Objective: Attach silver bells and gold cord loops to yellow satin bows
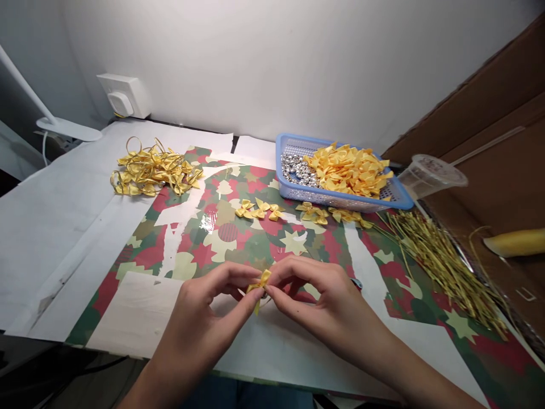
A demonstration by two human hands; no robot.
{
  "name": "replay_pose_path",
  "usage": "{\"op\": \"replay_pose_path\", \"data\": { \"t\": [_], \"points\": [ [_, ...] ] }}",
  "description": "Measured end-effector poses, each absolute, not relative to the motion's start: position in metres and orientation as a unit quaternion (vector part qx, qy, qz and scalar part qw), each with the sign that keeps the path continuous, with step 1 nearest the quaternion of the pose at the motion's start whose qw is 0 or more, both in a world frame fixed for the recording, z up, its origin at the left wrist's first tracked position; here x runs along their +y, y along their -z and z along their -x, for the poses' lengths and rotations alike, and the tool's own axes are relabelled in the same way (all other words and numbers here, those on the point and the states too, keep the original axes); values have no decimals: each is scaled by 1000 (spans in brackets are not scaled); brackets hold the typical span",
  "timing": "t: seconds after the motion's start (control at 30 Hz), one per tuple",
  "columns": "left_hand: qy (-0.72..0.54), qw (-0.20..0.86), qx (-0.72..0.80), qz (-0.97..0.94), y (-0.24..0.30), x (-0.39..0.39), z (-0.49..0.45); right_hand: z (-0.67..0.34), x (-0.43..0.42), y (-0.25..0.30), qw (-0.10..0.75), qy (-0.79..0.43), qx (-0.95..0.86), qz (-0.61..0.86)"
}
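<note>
A small yellow ribbon bow [264, 277] is pinched between both hands above the near part of the table. My left hand [217, 307] grips its left side between thumb and index finger. My right hand [317, 289] closes on the other side, fingertips almost touching the left ones. Part of the bow hides behind the fingers, and a thin cord seems to hang just below it. Beyond the hands, several loose yellow bows [260, 210] lie in a row, with more bows [313, 213] to their right.
A blue plastic basket [340, 200] holds yellow bows and silver beads [298, 169]. Finished-looking bows with gold cord loops [153, 170] are heaped at left. Gold cords [443, 267] lie at right, near a clear plastic cup [432, 176]. A lamp base [70, 129] stands far left.
</note>
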State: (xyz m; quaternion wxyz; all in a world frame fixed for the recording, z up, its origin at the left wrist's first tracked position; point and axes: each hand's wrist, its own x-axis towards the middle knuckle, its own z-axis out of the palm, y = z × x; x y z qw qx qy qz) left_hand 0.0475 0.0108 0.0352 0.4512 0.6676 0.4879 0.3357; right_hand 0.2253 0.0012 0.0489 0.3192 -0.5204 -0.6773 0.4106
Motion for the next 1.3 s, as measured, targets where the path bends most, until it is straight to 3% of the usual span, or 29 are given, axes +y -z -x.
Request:
{"op": "replay_pose_path", "data": {
  "t": [0.23,0.47,0.63,0.93,1.3],
  "points": [
    [-350,488,488,-634,-34,10,-47,-230,-2,-47,288,-456,-669,512],
    [-344,511,494,-614,-36,10,-45,-248,5,-50,180,-569,-657,460],
    [-330,540,484,-604,-36,12,-41,-255,13,-54,138,-530,-700,458],
    [-282,598,476,-580,-38,11,-38,-264,18,-66,190,-513,-694,468],
    [-275,596,469,-591,-39,13,-40,-243,9,-65,280,-396,-717,501]
  ]
}}
